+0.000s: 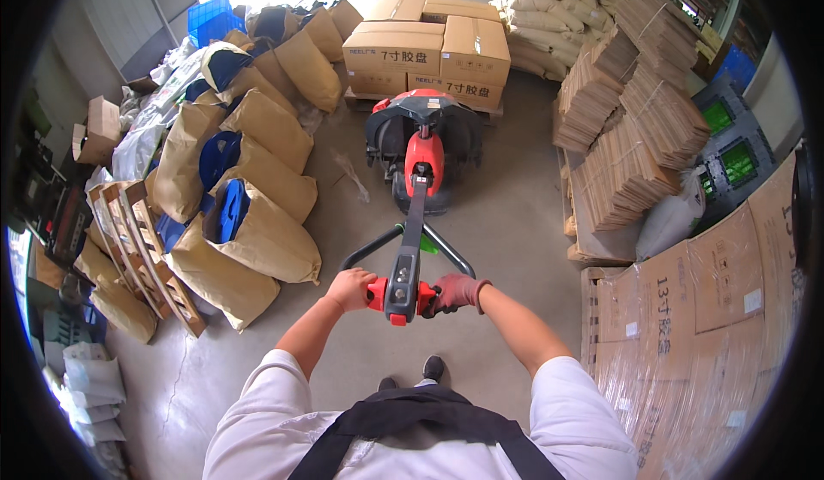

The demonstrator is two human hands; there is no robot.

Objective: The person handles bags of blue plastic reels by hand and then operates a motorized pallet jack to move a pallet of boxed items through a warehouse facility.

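Note:
An electric pallet jack point(423, 158), red and black, stands straight ahead with its long tiller point(410, 248) slanting toward me. My left hand point(352, 289), bare, is closed around the left grip of the tiller head. On the right grip is my right hand point(457, 295), in a dark red work glove, its fingers wrapped round the handle. Between them lies the grey control head with red ends. Beyond the jack, a stack of brown cartons point(425, 51) rests on a wooden pallet; whether the forks are under it is hidden by the jack's body.
Paper sacks point(257, 231) with blue contents crowd the left, beside a wooden pallet point(137, 240) leaning on edge. On the right are bundled flat cardboard point(627, 163) and film-wrapped cartons point(687, 334). Full sacks point(554, 8) are piled behind. Grey concrete floor point(343, 214) runs between.

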